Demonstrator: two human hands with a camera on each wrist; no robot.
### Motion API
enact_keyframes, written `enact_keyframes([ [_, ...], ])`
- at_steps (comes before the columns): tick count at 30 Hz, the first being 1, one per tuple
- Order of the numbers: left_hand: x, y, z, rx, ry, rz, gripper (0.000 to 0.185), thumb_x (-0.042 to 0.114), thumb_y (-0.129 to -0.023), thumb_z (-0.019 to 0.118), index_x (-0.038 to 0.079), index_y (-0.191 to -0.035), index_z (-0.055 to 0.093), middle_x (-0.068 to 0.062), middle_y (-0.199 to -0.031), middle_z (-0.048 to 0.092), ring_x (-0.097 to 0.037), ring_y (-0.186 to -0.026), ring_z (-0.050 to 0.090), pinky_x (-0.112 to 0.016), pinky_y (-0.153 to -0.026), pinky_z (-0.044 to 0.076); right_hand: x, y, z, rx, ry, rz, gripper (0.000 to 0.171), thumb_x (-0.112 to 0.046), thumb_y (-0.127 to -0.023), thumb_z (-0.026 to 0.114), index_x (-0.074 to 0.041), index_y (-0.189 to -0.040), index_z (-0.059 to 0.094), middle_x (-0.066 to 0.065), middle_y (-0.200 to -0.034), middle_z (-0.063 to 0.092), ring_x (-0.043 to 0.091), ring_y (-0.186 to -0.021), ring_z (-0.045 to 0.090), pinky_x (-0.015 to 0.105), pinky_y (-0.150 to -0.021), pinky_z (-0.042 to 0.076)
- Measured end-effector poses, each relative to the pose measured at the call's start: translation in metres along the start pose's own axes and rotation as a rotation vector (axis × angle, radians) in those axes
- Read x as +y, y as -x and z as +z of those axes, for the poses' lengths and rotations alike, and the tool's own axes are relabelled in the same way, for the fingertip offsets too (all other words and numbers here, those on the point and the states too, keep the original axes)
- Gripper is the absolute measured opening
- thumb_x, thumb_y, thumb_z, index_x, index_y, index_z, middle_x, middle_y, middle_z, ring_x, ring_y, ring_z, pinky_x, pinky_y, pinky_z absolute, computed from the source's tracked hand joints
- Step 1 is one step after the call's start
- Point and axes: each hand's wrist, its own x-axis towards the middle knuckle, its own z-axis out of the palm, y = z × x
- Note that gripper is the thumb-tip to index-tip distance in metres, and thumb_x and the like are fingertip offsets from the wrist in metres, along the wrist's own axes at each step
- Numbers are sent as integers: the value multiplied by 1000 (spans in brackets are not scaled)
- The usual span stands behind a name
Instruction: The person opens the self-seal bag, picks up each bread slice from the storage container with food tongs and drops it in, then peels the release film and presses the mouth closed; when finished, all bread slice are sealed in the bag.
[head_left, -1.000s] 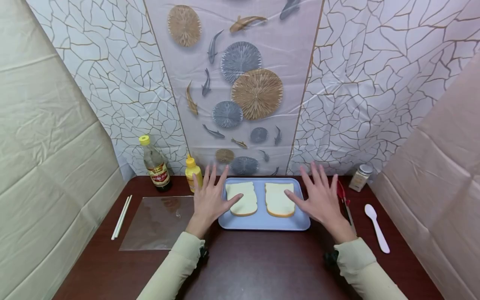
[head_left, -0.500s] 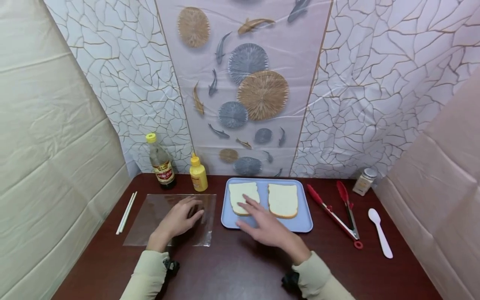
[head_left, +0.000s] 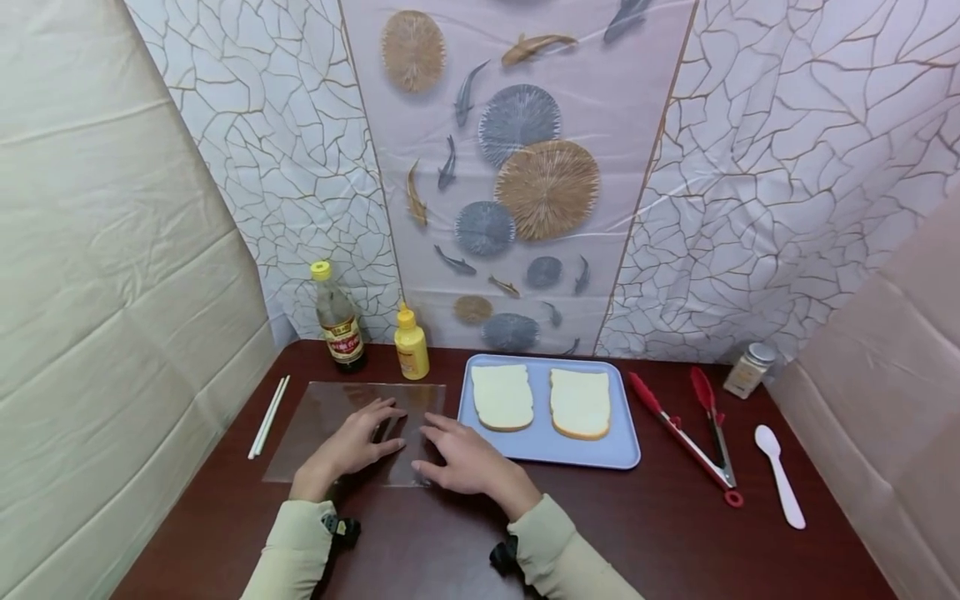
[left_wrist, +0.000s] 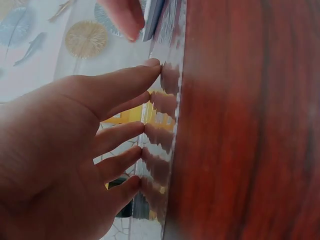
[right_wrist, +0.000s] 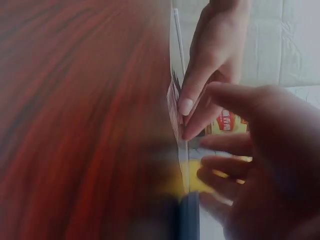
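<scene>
A clear, shiny plastic sheet or bag [head_left: 318, 412] lies flat on the dark wooden table, left of the middle. My left hand [head_left: 351, 445] is over it; in the left wrist view its spread fingertips [left_wrist: 135, 152] rest on the glossy plastic. Close to its right edge is my right hand [head_left: 472, 462], fingers pointing left toward the left hand and holding nothing. In the right wrist view that hand's fingers [right_wrist: 225, 185] are loosely bent and spread. Two bread slices, a left one [head_left: 502, 397] and a right one [head_left: 581, 404], sit side by side on a blue tray [head_left: 542, 433].
Behind the plastic stand a yellow-capped sauce bottle [head_left: 341, 325] and a yellow squeeze bottle [head_left: 412, 348]. White chopsticks [head_left: 267, 418] lie at the left. To the tray's right are red-handled tongs [head_left: 693, 442], a white spoon [head_left: 780, 479] and a seasoning jar [head_left: 750, 371]. Curtains surround the table.
Both hands have moved left and down from above the tray to the plastic; the left arrived first, then the right. The view has shifted slightly, and the tongs are uncovered.
</scene>
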Motion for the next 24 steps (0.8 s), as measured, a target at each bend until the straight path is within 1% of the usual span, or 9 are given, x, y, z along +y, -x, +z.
enact_keyframes([
  [2,-1,-1,0,12,-1,22,50,28,-102,78,9,-147,66,-25,-167,47,-50,-159,36,-69,-123,37,-1,-2,3,-10,66,3,70,-53,-110,57,-5,-161,49,13,-173,41,29,-161,40,48,-130,37],
  [5,-4,-1,0,28,6,48,44,27,-102,79,10,-142,70,-25,-165,49,-50,-158,39,-68,-123,38,0,-3,5,-36,99,5,72,-53,-110,57,-4,-162,48,13,-172,43,28,-162,39,46,-134,30],
  [7,-5,-2,0,34,18,52,38,26,-102,79,12,-136,73,-25,-163,51,-49,-157,41,-67,-123,39,2,-3,6,-44,88,2,72,-53,-110,57,-4,-162,47,12,-172,43,27,-163,37,45,-135,27],
  [11,-5,-2,-1,54,46,47,25,23,-101,80,14,-124,78,-24,-159,57,-48,-155,44,-65,-123,40,6,-2,5,-41,47,-13,70,-51,-111,57,-4,-162,48,11,-172,44,27,-163,37,46,-136,26],
  [15,-7,-2,-3,103,55,58,13,19,-99,81,17,-112,83,-23,-150,65,-46,-150,52,-64,-121,44,7,-3,5,-42,31,-20,68,-49,-111,58,-5,-162,48,10,-172,44,27,-163,38,46,-136,26],
  [17,-7,-2,-4,120,61,55,10,20,-98,82,19,-108,84,-21,-148,67,-44,-148,56,-63,-120,46,7,-3,5,-45,27,-15,68,-50,-111,57,-6,-162,48,9,-172,44,27,-163,38,46,-136,26],
  [19,-8,-2,-4,125,60,53,13,23,-97,84,20,-109,84,-20,-147,68,-42,-146,58,-62,-119,47,8,-3,5,-45,22,-15,67,-50,-111,57,-6,-162,49,9,-172,44,27,-163,37,46,-136,26],
  [21,-8,-1,-4,118,52,49,21,25,-96,86,18,-115,83,-20,-148,68,-41,-146,58,-61,-118,47,9,-3,6,-42,26,-19,67,-49,-111,57,-7,-162,50,9,-172,45,27,-163,38,46,-135,27],
  [24,-8,-1,-4,112,39,41,27,26,-94,87,16,-119,82,-19,-148,68,-42,-146,58,-61,-119,47,10,-4,7,-30,29,-35,65,-48,-111,58,-6,-161,51,10,-171,46,27,-162,40,46,-135,28],
])
